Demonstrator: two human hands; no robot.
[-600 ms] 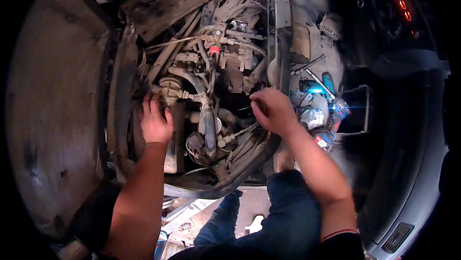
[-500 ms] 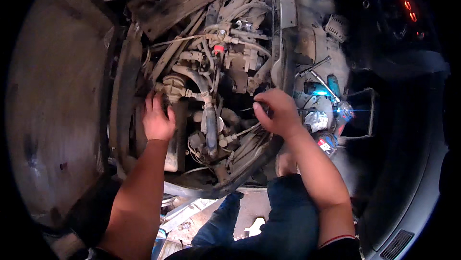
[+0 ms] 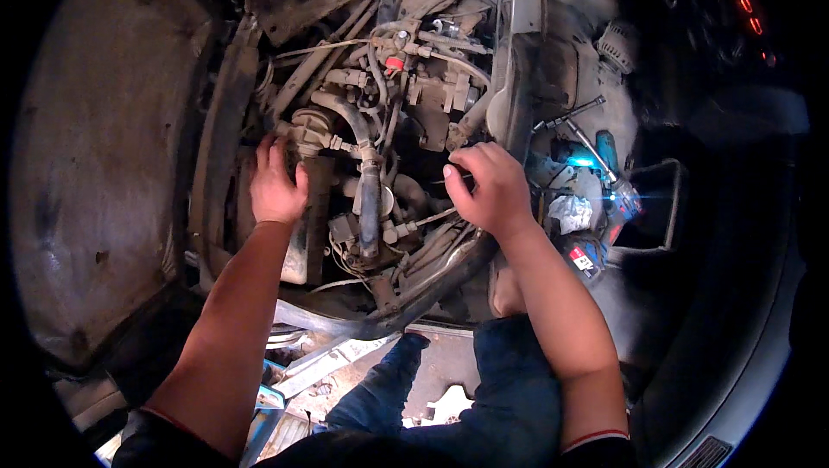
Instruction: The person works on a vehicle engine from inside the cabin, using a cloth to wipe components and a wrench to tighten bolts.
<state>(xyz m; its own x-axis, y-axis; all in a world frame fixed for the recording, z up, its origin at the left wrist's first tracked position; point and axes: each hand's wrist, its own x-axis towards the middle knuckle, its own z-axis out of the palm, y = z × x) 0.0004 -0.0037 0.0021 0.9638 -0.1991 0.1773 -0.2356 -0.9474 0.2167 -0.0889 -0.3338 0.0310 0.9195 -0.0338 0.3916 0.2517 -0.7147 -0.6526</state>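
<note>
Fingers [image 3: 472, 156] of the right hand [image 3: 496, 192], curled near engine [image 3: 436, 98], contents unclear.

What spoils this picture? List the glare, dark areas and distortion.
Head view: blue-white glare beside the blue-and-red power tool; head view: much of the right side sinks into near-black; head view: the black fisheye rim swallows the corners; head view: left hand and right hand look readable.
</note>
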